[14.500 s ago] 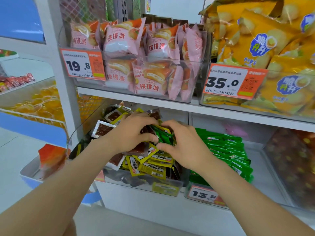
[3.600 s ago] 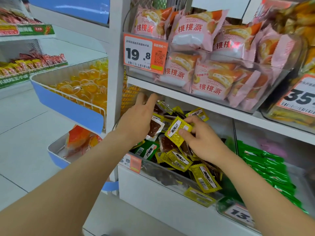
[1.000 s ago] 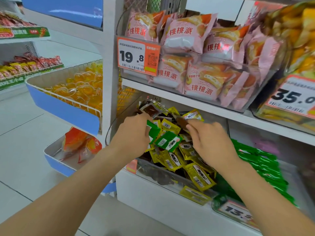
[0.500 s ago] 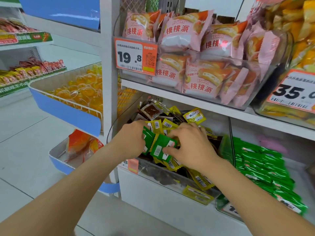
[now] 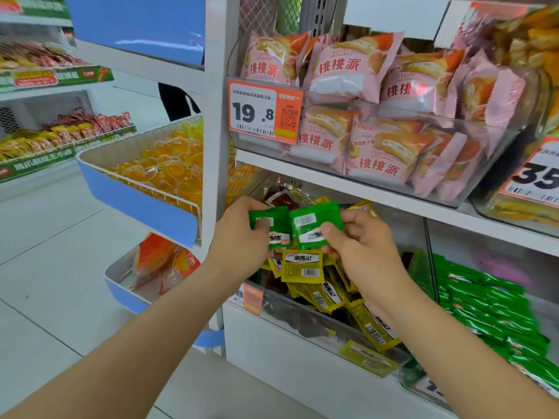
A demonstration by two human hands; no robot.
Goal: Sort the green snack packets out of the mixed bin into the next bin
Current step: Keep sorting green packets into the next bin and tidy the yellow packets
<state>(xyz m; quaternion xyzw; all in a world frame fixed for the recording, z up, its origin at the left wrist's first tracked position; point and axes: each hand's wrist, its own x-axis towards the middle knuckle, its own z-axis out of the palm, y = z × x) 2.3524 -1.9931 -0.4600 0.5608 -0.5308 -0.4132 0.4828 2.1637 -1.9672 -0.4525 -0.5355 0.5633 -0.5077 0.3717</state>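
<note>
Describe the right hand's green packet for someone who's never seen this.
Under the orange 19.8 price tag sits the mixed bin of yellow packets. Above it, the right hand pinches a green packet, right of the other packet in the left hand.

Both forearms reach forward; left grip and right grip close together, each curled in a pinch.

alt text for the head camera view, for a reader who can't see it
A person's left hand grips a green packet and the right hand pinches a second green packet above a clear mixed bin of yellow and brown snacks. The next bin, to the right, holds more green packets; pink cake packs sit above.
</note>
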